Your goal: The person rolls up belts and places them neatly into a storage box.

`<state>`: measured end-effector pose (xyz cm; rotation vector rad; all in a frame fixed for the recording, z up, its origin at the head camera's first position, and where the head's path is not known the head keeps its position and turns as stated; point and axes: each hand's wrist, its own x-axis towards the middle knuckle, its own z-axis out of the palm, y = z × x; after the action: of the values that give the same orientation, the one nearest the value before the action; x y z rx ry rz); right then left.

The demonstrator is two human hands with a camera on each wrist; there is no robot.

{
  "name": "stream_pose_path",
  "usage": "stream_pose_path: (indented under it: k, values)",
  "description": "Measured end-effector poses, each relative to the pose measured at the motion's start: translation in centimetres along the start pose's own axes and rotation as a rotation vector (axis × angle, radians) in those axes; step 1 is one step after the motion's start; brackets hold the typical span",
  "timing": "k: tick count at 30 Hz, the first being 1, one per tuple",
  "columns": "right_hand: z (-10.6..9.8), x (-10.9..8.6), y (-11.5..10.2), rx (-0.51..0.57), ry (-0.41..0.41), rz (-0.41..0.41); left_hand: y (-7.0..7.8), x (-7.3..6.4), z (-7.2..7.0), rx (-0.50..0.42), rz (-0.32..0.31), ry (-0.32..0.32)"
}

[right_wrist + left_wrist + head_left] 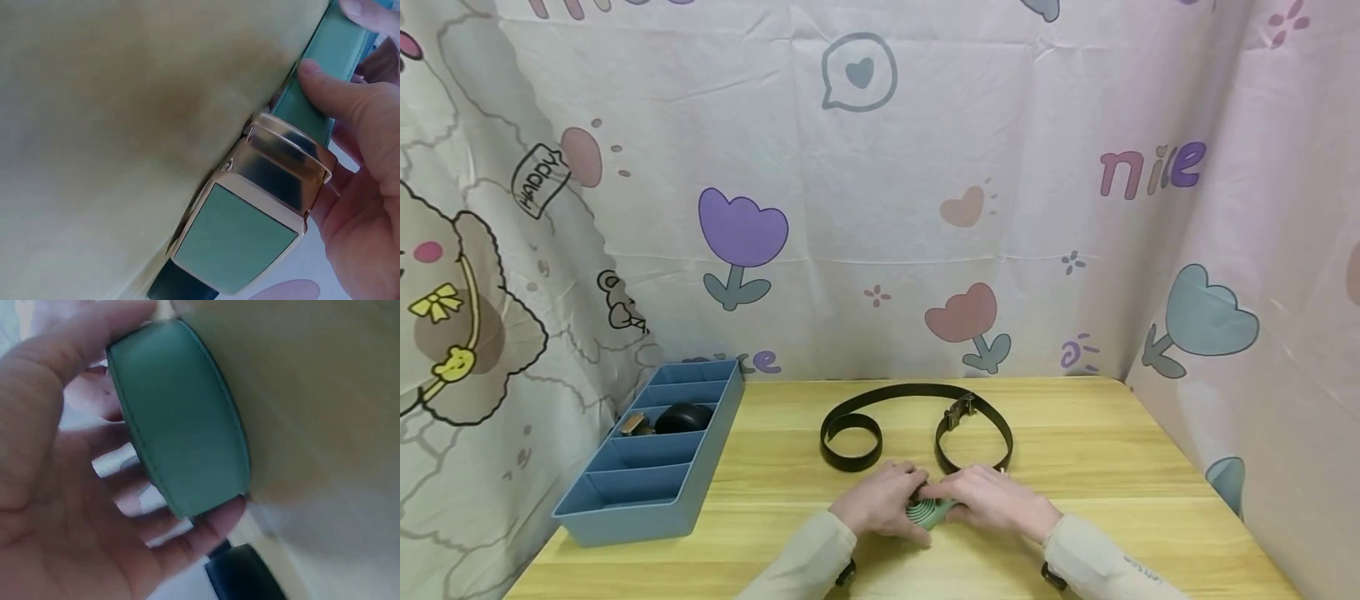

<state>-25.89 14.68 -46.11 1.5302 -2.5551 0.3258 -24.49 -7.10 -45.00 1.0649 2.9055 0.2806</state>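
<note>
A green belt [927,513] is wound into a coil on the wooden table, between both hands. My left hand [887,502] grips the coil; in the left wrist view, thumb and fingers span the stitched outer strap [184,419]. On the other side, my right hand [996,500] holds the strap; its thumb [331,90] presses the green leather near a gold-framed buckle [236,240] with a green face. Just beyond the hands, a black belt [917,390] lies loosely curled, with a metal buckle [959,411] on its right loop.
At the left stands a blue divided tray [711,467]. One of its compartments holds a rolled black belt [683,418] and a gold buckle [637,425]. A printed cloth [865,167] hangs behind and beside the wooden table [775,467].
</note>
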Motion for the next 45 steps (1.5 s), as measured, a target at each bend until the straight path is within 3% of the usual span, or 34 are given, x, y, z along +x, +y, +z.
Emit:
stream_pose_path:
  k: [3,5,8,12,16,24,26,34,39,45]
  values:
    - [0.2,0.0,0.0,-0.005,0.013,0.006,0.4,-0.1,0.3,0.036,-0.069,0.043]
    - [0.3,0.0,0.0,0.002,0.01,0.006,0.5,0.0,0.6,0.058,-0.08,0.064]
    - [0.5,-0.1,0.0,-0.005,-0.001,-0.006,0.3,0.2,0.7,0.078,-0.019,0.049]
    - [0.5,-0.2,-0.1,-0.013,-0.008,-0.016,-0.3,0.2,0.3,0.034,0.082,-0.026]
    - [0.4,0.1,-0.3,-0.014,0.006,-0.019,-0.6,0.0,0.1,-0.002,0.103,-0.034]
    - [0.6,0.4,-0.7,-0.047,0.025,-0.028,0.5,-0.4,0.6,0.126,-0.067,0.064]
    - [0.6,0.4,-0.7,-0.039,0.022,-0.023,0.5,-0.3,0.7,0.145,-0.068,0.072]
    - [0.4,0.7,-0.8,0.004,-0.035,-0.062,-0.8,-0.2,-0.1,0.002,0.028,-0.05]
    - [-0.4,0.5,-0.8,-0.029,-0.087,-0.042,-1.7,-0.3,-0.4,-0.053,0.027,-0.086]
    - [-0.8,-0.4,-0.3,-0.005,-0.077,0.027,-2.2,-0.6,-0.8,-0.05,0.007,-0.108]
